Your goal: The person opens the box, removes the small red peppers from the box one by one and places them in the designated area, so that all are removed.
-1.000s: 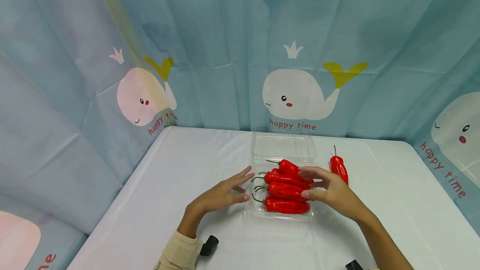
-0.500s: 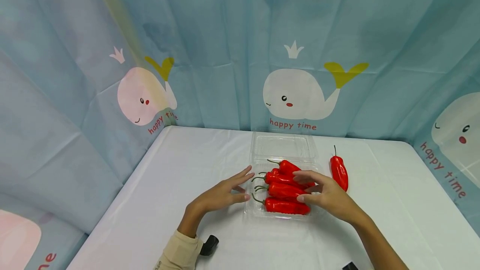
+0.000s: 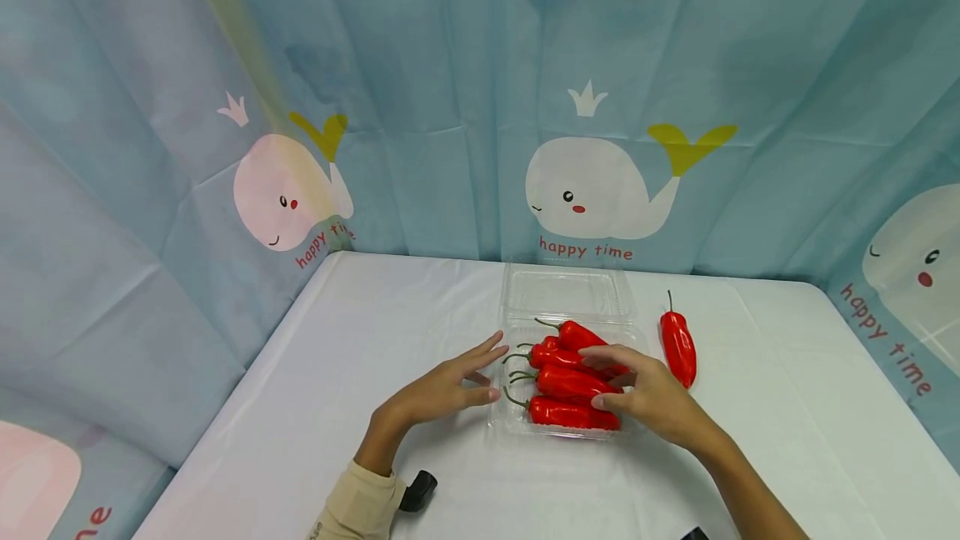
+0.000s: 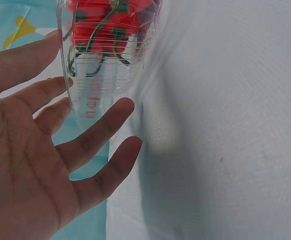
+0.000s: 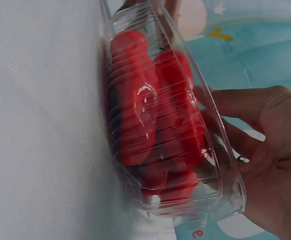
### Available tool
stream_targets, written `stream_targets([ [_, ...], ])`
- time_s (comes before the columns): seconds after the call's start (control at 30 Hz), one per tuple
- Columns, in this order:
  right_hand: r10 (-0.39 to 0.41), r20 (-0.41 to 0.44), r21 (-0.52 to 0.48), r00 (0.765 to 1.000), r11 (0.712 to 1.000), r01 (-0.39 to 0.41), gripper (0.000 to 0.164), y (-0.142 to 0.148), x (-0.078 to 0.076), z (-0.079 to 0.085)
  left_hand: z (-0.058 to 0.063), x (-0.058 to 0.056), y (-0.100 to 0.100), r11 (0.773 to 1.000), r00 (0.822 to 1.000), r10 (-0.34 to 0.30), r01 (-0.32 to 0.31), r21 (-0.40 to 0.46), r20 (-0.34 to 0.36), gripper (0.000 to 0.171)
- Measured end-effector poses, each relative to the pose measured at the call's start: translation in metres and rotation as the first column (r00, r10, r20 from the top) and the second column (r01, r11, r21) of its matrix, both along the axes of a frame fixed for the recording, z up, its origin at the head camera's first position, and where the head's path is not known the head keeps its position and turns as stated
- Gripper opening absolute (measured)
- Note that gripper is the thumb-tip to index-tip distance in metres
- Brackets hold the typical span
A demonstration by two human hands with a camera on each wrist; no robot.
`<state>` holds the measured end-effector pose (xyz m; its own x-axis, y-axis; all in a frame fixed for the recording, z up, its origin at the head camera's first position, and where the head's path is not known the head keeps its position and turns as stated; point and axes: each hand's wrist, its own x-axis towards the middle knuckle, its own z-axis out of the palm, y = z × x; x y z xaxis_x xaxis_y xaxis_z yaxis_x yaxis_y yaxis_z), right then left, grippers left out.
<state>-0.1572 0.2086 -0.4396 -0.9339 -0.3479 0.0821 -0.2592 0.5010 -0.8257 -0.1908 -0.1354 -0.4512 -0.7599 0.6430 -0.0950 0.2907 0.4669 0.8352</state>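
Observation:
A clear plastic clamshell box [image 3: 558,435] lies on the white table with its lid [image 3: 567,294] folded back. Several red peppers [image 3: 573,412] with green stems lie side by side in its base, stems to the left. My left hand [image 3: 442,390] is at the box's left edge, fingers spread and holding nothing; in the left wrist view, fingertips reach its rim. Over the right ends of the peppers is my right hand [image 3: 652,394], its fingers loosely bent. From the right wrist, the thumb and fingers reach across the rim beside the upper peppers [image 5: 178,110].
One more red pepper [image 3: 678,348] lies on the table right of the box, stem pointing away. A blue curtain [image 3: 450,107] with whale prints hangs behind and at the sides. A black wrist camera [image 3: 418,492] sits at the left sleeve [image 3: 360,502].
My right hand has moved slightly left and nearer over the peppers, uncovering more of the loose pepper on the right. The left hand has stayed in place.

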Motion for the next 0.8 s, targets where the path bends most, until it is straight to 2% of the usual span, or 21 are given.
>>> stream_targets([
  [0.27,-0.01,-0.025,0.035,1.0,0.999,0.011,0.058,-0.0025,-0.0002,0.0007,0.0006,0.0004,-0.0004,1.0,1.0,0.006,-0.006,-0.01,0.004,0.072],
  [0.6,0.013,-0.022,0.058,1.0,0.998,-0.012,0.056,-0.0038,0.0003,-0.0006,0.0005,0.0008,-0.0003,1.0,1.0,0.011,-0.011,-0.019,0.003,0.072],
  [0.8,0.001,-0.012,0.092,1.0,0.996,0.001,0.056,-0.006,0.001,-0.0026,-0.0001,-0.0001,0.0004,1.0,1.0,0.009,-0.009,-0.019,-0.005,0.073],
])
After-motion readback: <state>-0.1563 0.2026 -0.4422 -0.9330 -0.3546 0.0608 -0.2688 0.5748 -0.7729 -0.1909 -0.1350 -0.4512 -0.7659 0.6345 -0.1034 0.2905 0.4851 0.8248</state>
